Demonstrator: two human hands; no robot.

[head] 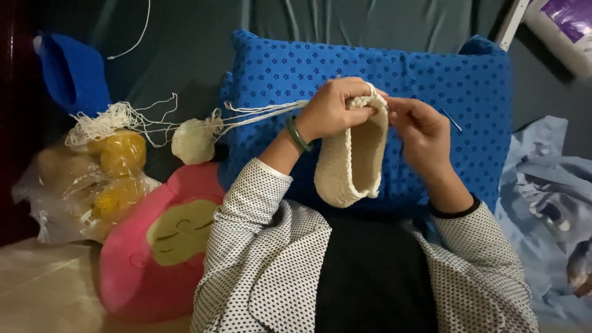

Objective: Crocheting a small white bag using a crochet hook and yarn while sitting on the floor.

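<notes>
Head view looks down over my lap: a blue dotted pillow [431, 74] lies across my knees on the dark grey bedding [185, 43], and over it I hold a cream crocheted slipper [351, 163], open side up, its toe hanging toward me. My left hand [330, 111] is closed around the slipper's upper rim, thumb and fingers pinching the edge. My right hand [419, 126] is curled at the same rim with a thin metal hook [452, 119] poking out past the knuckles; how tightly it grips I cannot tell. Several cream strands [265, 111] run tight from the rim leftward to a small yarn ball [192, 140] beside a pink plush cushion [154, 246] and a clear bag of yellow yarn [105, 179]. I judge I am mid-stitch along the rim; the next loop needs slack in the strands and a steady left pinch.
</notes>
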